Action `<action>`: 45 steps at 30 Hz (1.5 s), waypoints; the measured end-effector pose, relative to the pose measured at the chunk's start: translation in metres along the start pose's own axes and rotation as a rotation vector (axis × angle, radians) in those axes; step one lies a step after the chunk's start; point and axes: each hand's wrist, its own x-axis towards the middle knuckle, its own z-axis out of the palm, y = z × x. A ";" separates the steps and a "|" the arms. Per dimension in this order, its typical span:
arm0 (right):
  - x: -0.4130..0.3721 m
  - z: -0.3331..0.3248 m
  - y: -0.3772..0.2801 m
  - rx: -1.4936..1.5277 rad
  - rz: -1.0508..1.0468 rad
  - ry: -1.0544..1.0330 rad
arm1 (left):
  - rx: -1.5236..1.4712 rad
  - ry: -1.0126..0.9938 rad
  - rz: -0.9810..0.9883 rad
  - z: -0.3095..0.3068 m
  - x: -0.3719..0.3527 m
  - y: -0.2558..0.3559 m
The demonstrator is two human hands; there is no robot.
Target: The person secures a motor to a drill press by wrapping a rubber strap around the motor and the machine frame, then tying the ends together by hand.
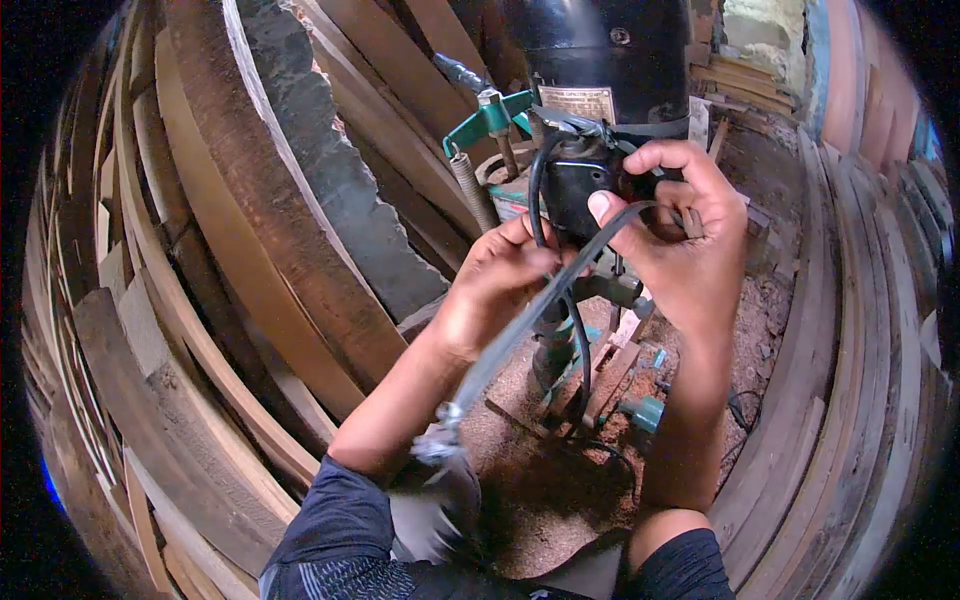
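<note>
My right hand (690, 235) pinches a long grey plastic strip (530, 310) between thumb and fingers, against the right side of a black box (580, 190). The strip slants down to the left, past my left hand, and ends in a frayed, crumpled tip. My left hand (505, 280) has its fingers curled round a black cable (538, 190) at the box's lower left; the strip partly hides the fingertips. The box sits on a large black motor (600, 45) with a metal nameplate (577, 103). More strip or wrapping lies bunched on top of the box.
Left of the motor are a green bracket (485, 122) and a coil spring (472, 190). Wooden planks (250, 260) lean on the left; more boards (850, 330) line the right. Sawdust, a loose cable and a green cylindrical piece (643, 412) lie on the floor.
</note>
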 end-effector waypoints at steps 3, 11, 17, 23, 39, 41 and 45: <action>0.000 0.000 0.001 -0.005 -0.022 0.003 | -0.281 -0.084 -0.126 -0.012 0.004 -0.011; 0.001 0.001 -0.002 0.057 0.018 0.003 | 0.363 0.314 0.516 0.014 0.017 -0.039; -0.001 -0.002 -0.004 0.075 0.077 -0.004 | 0.556 0.252 0.822 0.000 0.045 -0.044; -0.006 -0.073 -0.036 -0.097 0.083 -0.255 | 0.325 0.264 0.725 0.015 0.045 -0.053; -0.017 -0.126 -0.050 -0.099 -0.169 -0.298 | 0.450 0.264 0.900 0.005 0.050 -0.052; -0.017 -0.104 -0.043 -0.132 -0.135 -0.356 | 0.458 0.269 0.883 0.007 0.049 -0.048; -0.017 -0.073 -0.030 -0.128 0.010 -0.423 | 0.426 0.228 0.901 0.007 0.050 -0.047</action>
